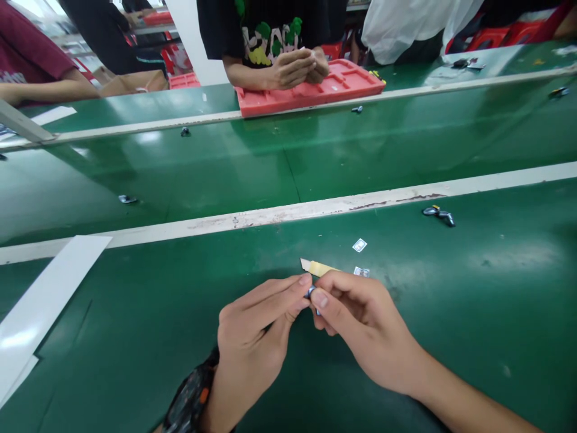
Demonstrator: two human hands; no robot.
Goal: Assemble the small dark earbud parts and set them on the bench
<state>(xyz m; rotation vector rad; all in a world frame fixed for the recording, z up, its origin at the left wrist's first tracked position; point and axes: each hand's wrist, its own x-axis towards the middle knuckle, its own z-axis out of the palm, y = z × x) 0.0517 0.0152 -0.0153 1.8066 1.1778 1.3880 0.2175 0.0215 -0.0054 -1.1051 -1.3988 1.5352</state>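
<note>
In front of me my left hand [261, 325] is closed, its fingertips pinching a small shiny blue-grey part [310, 292]. My right hand [360, 325] grips the same part from the other side between thumb and fingers, so most of it is hidden. Just beyond the right fingers shows a utility knife [322, 268] with a pale yellow handle, its blade pointing left. The rest of its handle is behind the right hand, and I cannot tell whether it is held or lies on the table. Two small printed stickers [359, 245] lie just past the right hand.
Shiny small parts [439, 214] lie on the green table [487, 313] at right, others on the green strip beyond a white rail [270, 215]. White sheets [45, 307] lie at left. Across, a person's hands [300, 67] work above a red tray [311, 93].
</note>
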